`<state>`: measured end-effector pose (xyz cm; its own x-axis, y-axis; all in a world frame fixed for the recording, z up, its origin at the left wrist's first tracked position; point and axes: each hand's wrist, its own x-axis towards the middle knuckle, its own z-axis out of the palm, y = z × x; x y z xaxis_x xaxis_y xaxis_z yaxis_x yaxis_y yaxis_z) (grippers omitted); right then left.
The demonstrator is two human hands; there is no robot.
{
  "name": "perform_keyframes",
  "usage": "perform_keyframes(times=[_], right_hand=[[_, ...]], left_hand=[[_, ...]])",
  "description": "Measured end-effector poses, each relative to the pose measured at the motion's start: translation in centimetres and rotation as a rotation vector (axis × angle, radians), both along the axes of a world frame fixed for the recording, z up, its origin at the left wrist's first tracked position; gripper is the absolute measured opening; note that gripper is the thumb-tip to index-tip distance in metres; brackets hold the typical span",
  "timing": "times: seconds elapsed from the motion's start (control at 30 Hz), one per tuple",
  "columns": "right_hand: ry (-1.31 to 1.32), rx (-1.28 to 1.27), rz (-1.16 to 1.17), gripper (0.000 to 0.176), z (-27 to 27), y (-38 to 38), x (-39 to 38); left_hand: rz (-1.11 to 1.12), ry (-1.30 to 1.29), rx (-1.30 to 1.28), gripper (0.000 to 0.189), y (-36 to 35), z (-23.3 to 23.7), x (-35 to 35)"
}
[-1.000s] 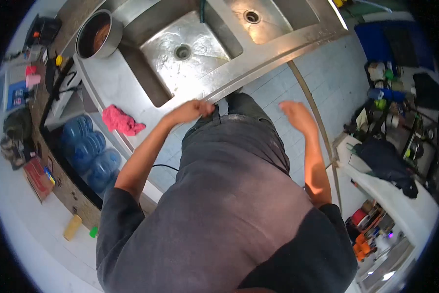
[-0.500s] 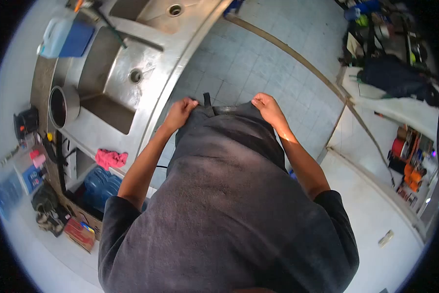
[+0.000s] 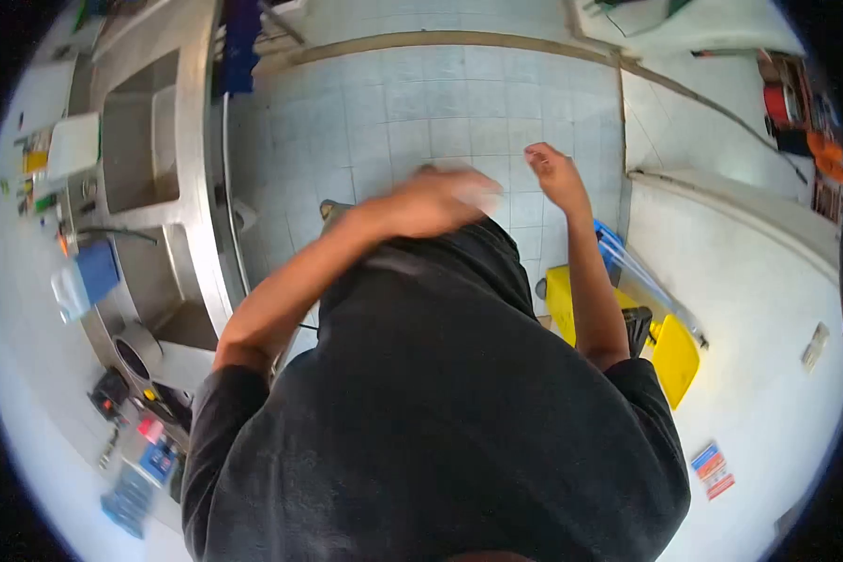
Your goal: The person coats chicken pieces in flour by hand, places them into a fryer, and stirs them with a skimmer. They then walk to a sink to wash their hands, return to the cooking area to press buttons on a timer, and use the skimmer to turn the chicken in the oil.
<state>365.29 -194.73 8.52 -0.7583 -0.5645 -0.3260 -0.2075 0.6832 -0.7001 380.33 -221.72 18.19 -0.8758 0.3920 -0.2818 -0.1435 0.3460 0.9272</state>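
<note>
My left hand [image 3: 440, 200] is smeared by motion in front of my waist, over the upper edge of the dark clothing [image 3: 421, 281]. Its fingers point to the right and their hold cannot be made out. To the right, my right hand [image 3: 554, 175] is raised over the tiled floor, apart from the cloth. Its fingers are bent with the tips apart, and nothing shows between them. A shoe [image 3: 335, 210] peeks out below my left forearm.
A steel sink counter [image 3: 201, 178] runs along the left, with a blue-and-white jug [image 3: 89, 279] and a pot [image 3: 138, 350]. On the right stand a yellow bucket-like object [image 3: 560, 300] and a yellow dustpan-like piece [image 3: 674, 361] by the white wall [image 3: 749, 309].
Both hands have left the dark cloth edge they were pinching. My left hand has swept right across my waist, and my right hand has moved outward. The view has turned, showing the yellow objects.
</note>
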Motion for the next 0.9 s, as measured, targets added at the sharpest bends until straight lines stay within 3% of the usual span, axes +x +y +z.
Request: perform_keyframes(times=[0.1, 0.2, 0.27, 0.33, 0.43, 0.5, 0.53, 0.6, 0.67, 0.7, 0.77, 0.8, 0.9], right_hand=[[0.049, 0.004, -0.224, 0.023, 0.9, 7.9, -3.1], [0.083, -0.005, -0.321, 0.022, 1.9, 12.1, -2.3], [-0.006, 0.054, -0.384, 0.022, 2.2, 14.5, -1.2], [-0.044, 0.066, -0.405, 0.022, 1.9, 16.1, -1.1], [-0.054, 0.026, -0.405, 0.023, 0.8, 16.7, -1.2], [-0.049, 0.017, -0.407, 0.023, 1.4, 15.4, -2.8], [-0.042, 0.012, -0.412, 0.023, 1.5, 14.6, -3.7], [-0.036, 0.025, -0.407, 0.026, 1.3, 13.3, -6.1], [0.012, 0.025, -0.399, 0.027, 2.2, 12.5, -8.6], [-0.003, 0.039, -0.393, 0.029, 1.6, 12.7, -9.9], [-0.055, 0.049, -0.400, 0.030, 1.2, 13.3, -12.2], [-0.073, 0.052, -0.403, 0.030, 1.1, 13.5, -13.8], [-0.075, 0.222, -0.436, 0.031, 1.5, 14.8, -17.5]], left_hand=[[-1.100, -0.205, 0.314, 0.049, 13.0, -3.6, -6.3], [-0.794, 0.159, 0.424, 0.048, 8.9, -5.6, -7.0], [-0.944, -0.208, -0.140, 0.049, 4.9, -2.6, -11.5], [-1.196, -0.410, -0.987, 0.048, 4.3, 1.9, -17.9], [-1.220, -0.220, -0.656, 0.050, 7.2, -3.7, -22.7], [-0.942, -0.029, 0.175, 0.054, 14.5, -9.7, -20.2], [-1.139, -0.179, 0.190, 0.056, 17.2, -10.1, -20.1], [-1.319, -0.388, 0.215, 0.059, 18.0, -11.9, -21.9], [-1.304, -0.498, 0.243, 0.059, 14.3, -14.3, -25.7], [-1.213, -0.673, -0.005, 0.057, 11.8, -13.4, -28.2], [-1.275, -0.405, -0.359, 0.055, 3.6, -14.7, -32.5], [-1.403, 0.046, -0.447, 0.054, -0.1, -16.5, -34.3], [-1.279, -0.275, -0.507, 0.053, -1.5, -14.2, -44.0]])
